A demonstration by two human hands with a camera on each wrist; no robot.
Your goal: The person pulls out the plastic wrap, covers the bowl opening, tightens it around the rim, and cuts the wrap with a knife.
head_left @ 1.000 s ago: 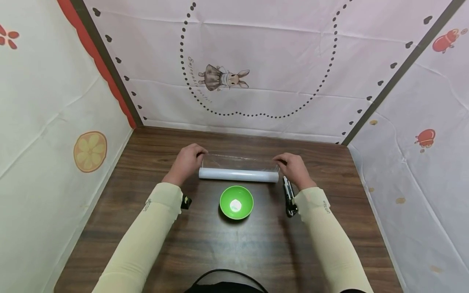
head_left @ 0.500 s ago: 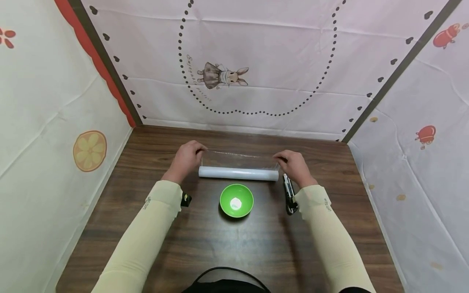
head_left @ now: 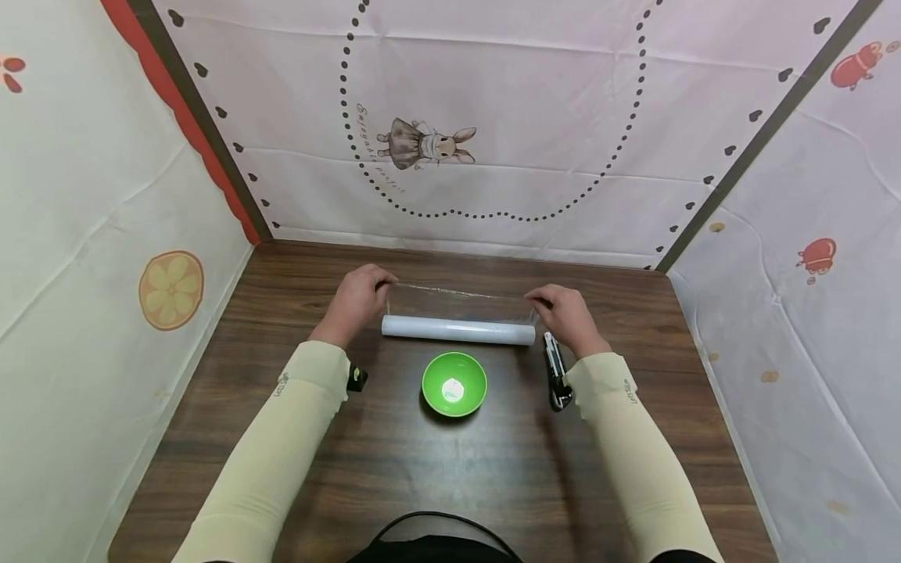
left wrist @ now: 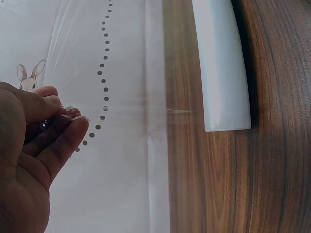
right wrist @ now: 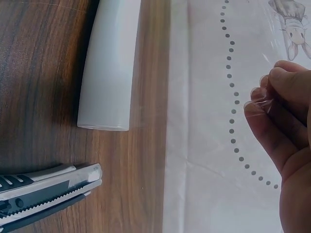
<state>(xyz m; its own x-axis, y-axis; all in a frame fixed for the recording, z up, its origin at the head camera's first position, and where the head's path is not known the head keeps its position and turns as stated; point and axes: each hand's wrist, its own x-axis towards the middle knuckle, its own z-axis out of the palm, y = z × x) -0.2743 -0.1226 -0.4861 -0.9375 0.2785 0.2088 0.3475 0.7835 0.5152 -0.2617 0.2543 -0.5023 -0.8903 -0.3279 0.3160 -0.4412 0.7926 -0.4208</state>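
A white roll of plastic wrap point(head_left: 459, 329) lies crosswise on the wooden table. From it a clear sheet of plastic wrap point(head_left: 457, 303) stretches toward the wall. My left hand point(head_left: 357, 302) pinches the sheet's left corner between thumb and fingers; the left wrist view shows that hand point(left wrist: 39, 131) with film bunched at the fingertips. At the other corner, my right hand point(head_left: 565, 316) pinches the film too, and the right wrist view has it point(right wrist: 286, 116) apart from the roll. Nearer to me than the roll sits a green bowl point(head_left: 454, 384).
A black and silver utility knife point(head_left: 556, 372) lies beside my right wrist, close to the roll's right end. Patterned white sheeting point(head_left: 563, 102) rises behind the table and along both sides. A black cable point(head_left: 446, 515) curves at the front edge.
Both hands have moved slightly away from me toward the wall, drawing the film a little farther out from the roll. The bowl and knife stay in place.
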